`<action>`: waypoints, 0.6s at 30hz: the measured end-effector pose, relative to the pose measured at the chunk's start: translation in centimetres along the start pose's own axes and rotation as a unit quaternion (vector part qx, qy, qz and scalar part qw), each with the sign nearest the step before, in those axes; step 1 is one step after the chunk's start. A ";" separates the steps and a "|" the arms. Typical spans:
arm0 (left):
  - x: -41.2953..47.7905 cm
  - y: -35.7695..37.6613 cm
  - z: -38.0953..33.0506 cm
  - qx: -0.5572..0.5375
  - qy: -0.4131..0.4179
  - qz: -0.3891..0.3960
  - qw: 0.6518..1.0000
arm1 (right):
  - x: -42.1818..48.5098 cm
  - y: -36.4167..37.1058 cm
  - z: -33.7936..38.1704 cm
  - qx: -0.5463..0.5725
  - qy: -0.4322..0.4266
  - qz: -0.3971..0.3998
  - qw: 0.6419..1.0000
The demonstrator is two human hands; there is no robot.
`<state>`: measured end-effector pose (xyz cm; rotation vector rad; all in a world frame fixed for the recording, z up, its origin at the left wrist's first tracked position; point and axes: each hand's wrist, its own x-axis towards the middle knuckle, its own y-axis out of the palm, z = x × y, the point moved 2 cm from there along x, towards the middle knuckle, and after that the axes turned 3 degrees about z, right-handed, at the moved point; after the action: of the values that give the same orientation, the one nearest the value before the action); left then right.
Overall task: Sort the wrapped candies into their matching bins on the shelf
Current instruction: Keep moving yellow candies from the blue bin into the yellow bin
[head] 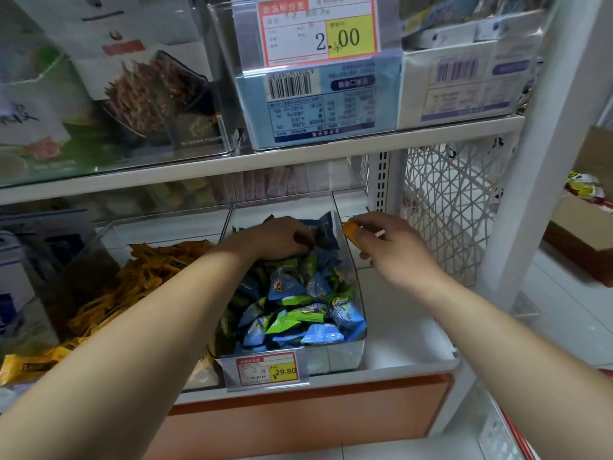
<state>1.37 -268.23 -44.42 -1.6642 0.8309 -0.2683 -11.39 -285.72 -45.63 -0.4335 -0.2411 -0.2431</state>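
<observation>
Here, two bare hands are at the lower shelf [398, 346], a flat white board across the middle of the frame. Two clear plastic bins stand on it side by side. The left bin [159, 216] holds a heap of yellow candies [139, 277] in flat, crinkled wrappers with dark labels. There are too many to count, and the left forearm covers part of them. The middle bin [351, 355] is full of blue and green candies [298, 303], glossy pillow-shaped packets, also too many to count.

The left hand [282, 237] lies on the far end of that heap with its fingers curled down among the packets. The fingertips are hidden, so I cannot tell whether its grip has one. The right hand [394, 250], just right of the middle bin's back corner, pinches one orange candy [351, 230] between thumb and fingertips. Only the candy's blurred end shows, at the bin's right wall.

One red-and-yellow price tag [267, 370] hangs on the middle bin's front and reads 29.80. A second, larger tag [318, 31] at top centre reads 2.00. Below it sits a blue box [318, 104] whose small print is too soft to read. A white lattice panel [444, 207] stands at the right.
</observation>
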 end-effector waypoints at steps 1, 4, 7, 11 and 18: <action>-0.2 0.1 -0.1 0.010 0.004 0.000 1.000 | 0.0 0.0 0.1 -0.005 -0.001 0.002 1.000; -0.9 0.1 0.2 0.030 0.018 -0.021 0.999 | -0.1 0.0 0.5 -0.007 -0.006 0.004 1.000; -1.9 -0.4 0.7 0.017 0.018 -0.055 0.998 | -0.3 0.1 0.8 -0.009 -0.012 0.003 1.000; -2.6 -0.4 0.3 0.035 -0.010 0.017 0.999 | -0.6 0.2 1.1 -0.027 -0.012 0.005 1.000; -4.4 -1.2 1.0 -0.004 -0.019 -0.022 1.000 | -1.0 0.0 1.7 -0.022 -0.014 0.006 1.000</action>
<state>-0.75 -264.59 -42.48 -1.6925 0.7692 -0.2635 -12.65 -284.77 -44.45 -0.4813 -0.2618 -0.2300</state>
